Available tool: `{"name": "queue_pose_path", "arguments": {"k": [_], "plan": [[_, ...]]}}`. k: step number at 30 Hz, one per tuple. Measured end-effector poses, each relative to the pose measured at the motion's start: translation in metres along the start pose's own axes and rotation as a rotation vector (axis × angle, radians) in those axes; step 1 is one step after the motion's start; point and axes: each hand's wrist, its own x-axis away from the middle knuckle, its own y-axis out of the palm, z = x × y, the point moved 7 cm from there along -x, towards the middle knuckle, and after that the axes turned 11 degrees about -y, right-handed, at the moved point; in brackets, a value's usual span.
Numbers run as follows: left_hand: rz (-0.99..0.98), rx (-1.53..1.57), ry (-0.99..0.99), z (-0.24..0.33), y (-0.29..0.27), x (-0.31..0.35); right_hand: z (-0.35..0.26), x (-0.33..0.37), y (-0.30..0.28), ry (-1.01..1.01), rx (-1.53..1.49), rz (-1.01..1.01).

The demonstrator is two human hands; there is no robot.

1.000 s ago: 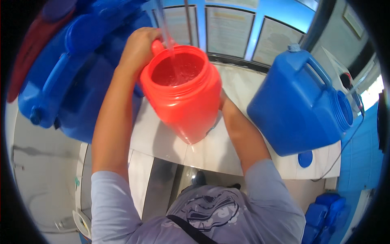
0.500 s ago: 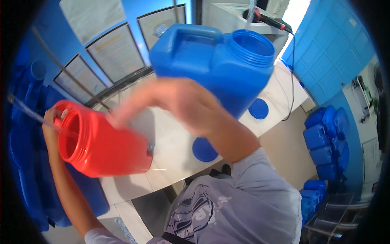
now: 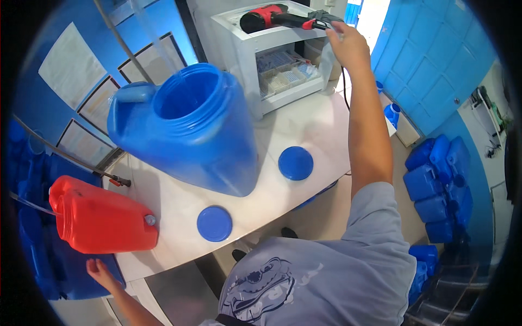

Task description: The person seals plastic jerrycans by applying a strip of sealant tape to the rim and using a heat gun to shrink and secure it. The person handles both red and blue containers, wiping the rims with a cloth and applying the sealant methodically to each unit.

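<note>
My left hand [image 3: 102,276] hangs open just below the red jerrycan [image 3: 106,220], apart from it, fingers spread. At the far right of the counter, my right hand [image 3: 350,46] reaches to the handle end of a red-and-black heat gun [image 3: 272,19]; thumb and fingers are apart, and whether they touch its cord is unclear. A large blue jerrycan [image 3: 217,146] stands uncapped between my arms, a clear stream or tube running down to its mouth. Another clear tube [image 3: 32,202] leads to the red jerrycan's opening, which faces left.
Two blue screw caps, one near [image 3: 214,224] and one farther right [image 3: 296,163], lie on the white tiled counter [image 3: 174,228]. The heat gun rests on a white shelf unit [image 3: 247,70]. Stacked blue jerrycans [image 3: 435,185] stand right, by a blue door [image 3: 435,65].
My left hand has left the red jerrycan's handle. My right arm has swung from above the counter to the heat gun. The view has turned right, shifting both jerrycans leftward.
</note>
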Motion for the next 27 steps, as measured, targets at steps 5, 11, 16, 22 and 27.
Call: {"name": "queue_pose_path", "arguments": {"k": [5, 11, 16, 22, 27], "plan": [[0.060, -0.107, -0.353, -0.033, 0.000, 0.150, -0.015, -0.007, 0.024, -0.119, -0.278, -0.077], [0.099, -0.149, -0.462, -0.036, -0.046, 0.276, 0.033, -0.080, 0.056, -0.010, -0.136, -0.006], [0.126, -0.139, -0.631, -0.030, -0.069, 0.332, 0.099, -0.129, 0.149, 0.115, 0.116, -0.454], [0.154, -0.167, -0.698, -0.017, -0.100, 0.370, 0.075, -0.123, 0.120, 0.178, 0.123, -0.670], [0.184, -0.106, -0.632, -0.030, -0.126, 0.362, 0.101, -0.146, 0.087, 0.017, 0.030, -0.118]]}}
